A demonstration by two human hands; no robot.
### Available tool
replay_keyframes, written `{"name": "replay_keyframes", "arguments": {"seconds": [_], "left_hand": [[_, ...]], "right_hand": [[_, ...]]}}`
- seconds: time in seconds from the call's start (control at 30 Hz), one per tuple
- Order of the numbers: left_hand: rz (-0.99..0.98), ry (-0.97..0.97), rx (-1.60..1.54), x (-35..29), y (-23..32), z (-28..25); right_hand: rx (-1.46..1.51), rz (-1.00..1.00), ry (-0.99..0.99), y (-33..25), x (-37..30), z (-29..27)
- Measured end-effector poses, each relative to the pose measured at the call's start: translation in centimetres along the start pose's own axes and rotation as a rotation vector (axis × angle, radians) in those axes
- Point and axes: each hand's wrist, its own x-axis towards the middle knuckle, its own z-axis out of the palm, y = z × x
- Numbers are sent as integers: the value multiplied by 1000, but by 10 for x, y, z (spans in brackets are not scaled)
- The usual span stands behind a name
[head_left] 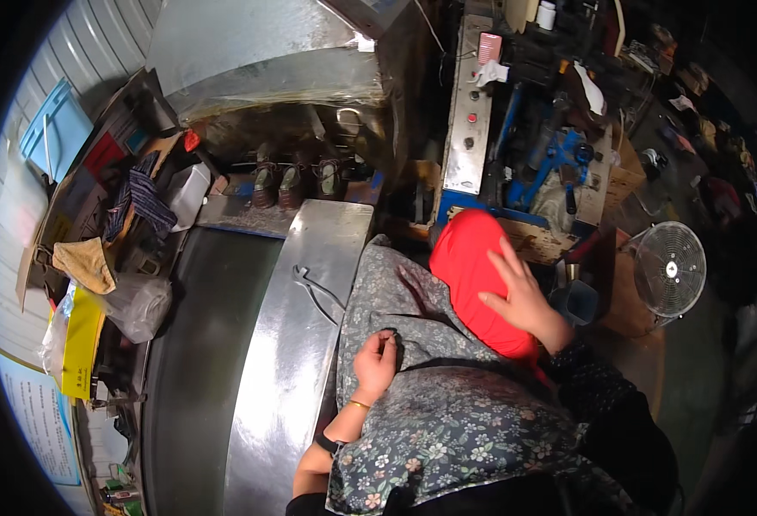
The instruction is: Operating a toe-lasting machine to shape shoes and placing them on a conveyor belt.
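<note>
My left hand (376,365) is closed in a pinch above my lap, over the grey floral apron (447,421). A small dark bit shows at its fingertips, too small to name. My right hand (519,298) has its fingers spread and holds nothing. It is over or against the bright red cloth (473,275) that covers my right knee; whether it touches the cloth I cannot tell. On the shiny metal surface to the left of my lap lie metal pincers (318,291) with long handles.
Beside the metal tabletop (271,396) runs a dark belt (198,344). Several dark lace-up shoes (292,182) stand at its far end under a metal hood (267,52). Ahead is a control panel with buttons (471,120). A round fan (670,270) stands at the right; a yellow box (82,344) at the left.
</note>
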Motion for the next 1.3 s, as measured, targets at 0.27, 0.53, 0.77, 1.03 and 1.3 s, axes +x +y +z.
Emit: {"name": "replay_keyframes", "arguments": {"seconds": [0.27,0.53,0.77,1.03,1.3], "left_hand": [[8,-22,53,-9,5,-5],[100,16,183,-3,16,3],[175,-28,453,10,33,13],[274,-26,538,16,35,24],[334,-74,570,22,41,30]], "right_hand": [[112,103,171,21,49,-56],[-102,-109,132,78,116,-130],[-698,-19,378,140,234,-278],[-428,789,209,184,295,-313],[-451,750,336,192,286,-304]]}}
